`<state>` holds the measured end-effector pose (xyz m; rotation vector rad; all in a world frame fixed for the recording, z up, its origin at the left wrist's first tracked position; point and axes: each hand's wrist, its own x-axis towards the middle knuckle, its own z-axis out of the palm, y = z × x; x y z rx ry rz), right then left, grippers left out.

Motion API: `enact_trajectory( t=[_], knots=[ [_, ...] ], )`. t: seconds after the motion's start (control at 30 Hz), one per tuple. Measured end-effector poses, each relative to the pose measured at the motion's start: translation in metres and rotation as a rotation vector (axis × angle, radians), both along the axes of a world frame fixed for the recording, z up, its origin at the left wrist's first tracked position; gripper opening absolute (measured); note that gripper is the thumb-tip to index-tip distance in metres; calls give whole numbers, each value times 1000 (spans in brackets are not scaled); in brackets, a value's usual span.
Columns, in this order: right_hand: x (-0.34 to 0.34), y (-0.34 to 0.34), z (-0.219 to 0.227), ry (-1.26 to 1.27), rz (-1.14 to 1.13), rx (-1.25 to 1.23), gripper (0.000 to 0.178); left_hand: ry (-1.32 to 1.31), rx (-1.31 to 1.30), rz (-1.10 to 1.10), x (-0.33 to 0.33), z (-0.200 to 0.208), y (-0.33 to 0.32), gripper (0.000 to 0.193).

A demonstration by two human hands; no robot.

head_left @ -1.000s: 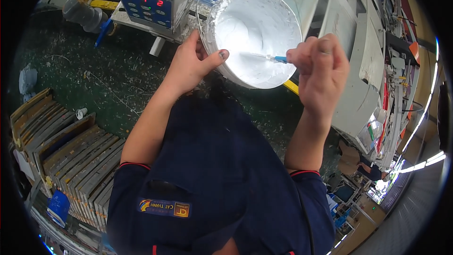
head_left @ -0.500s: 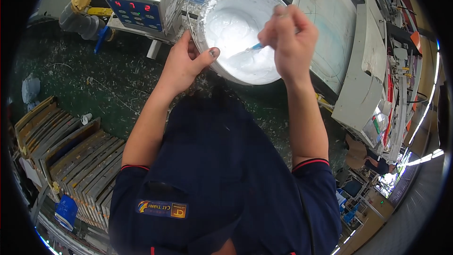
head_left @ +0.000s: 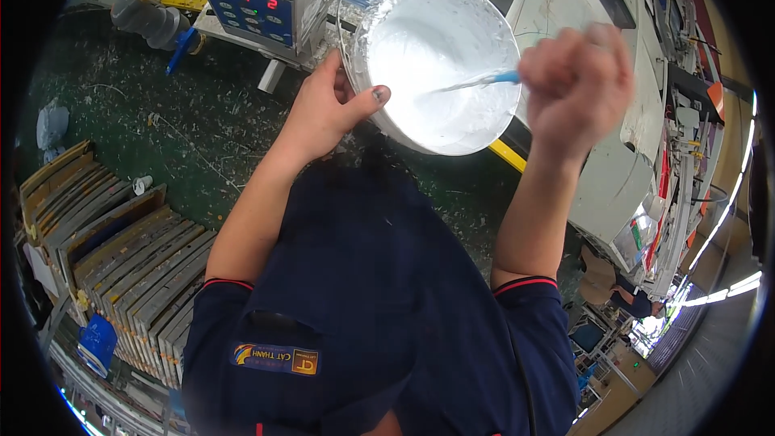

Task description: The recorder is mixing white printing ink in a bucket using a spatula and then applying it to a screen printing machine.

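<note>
A white bucket [head_left: 494, 39] is tilted toward me, its inner wall and rim crusted with white residue. Thick white paint or paste [head_left: 412, 60] lies inside. My left hand [head_left: 323, 117] grips the left rim, with the thumb on the near side and the fingers partly hidden behind. In my right hand [head_left: 577, 89], somewhat blurred and closed, is a thin blue-handled stirring tool [head_left: 507, 77]. Its white-coated shaft slants left over the rim into the bucket; the tip is lost in the white. A thin wire bail [head_left: 342, 20] hangs along the bucket's left side.
A control box [head_left: 250, 12] with red digits and buttons stands left of the bucket. Beyond my right arm is a pale machine panel [head_left: 557, 0]. Many upright frames [head_left: 145, 274] are racked at lower left. The dark green floor [head_left: 194, 141] is speckled white. A person [head_left: 634, 299] is far right.
My right hand has swung right and outward from over the bucket, drawing the tool's handle past the right rim. The bucket and my left hand have shifted slightly right in view.
</note>
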<state>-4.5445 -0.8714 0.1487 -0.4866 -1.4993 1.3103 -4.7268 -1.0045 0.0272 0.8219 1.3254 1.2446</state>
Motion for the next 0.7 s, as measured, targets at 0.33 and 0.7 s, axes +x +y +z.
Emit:
enact_trajectory(
  t=[0.33, 0.7],
  knots=[
    [8, 12, -22, -37, 45, -62, 23, 61, 28, 9, 2, -8, 4, 65],
    [-1, 9, -34, -221, 228, -127, 33, 98, 65, 36, 1, -11, 6, 63]
  ],
)
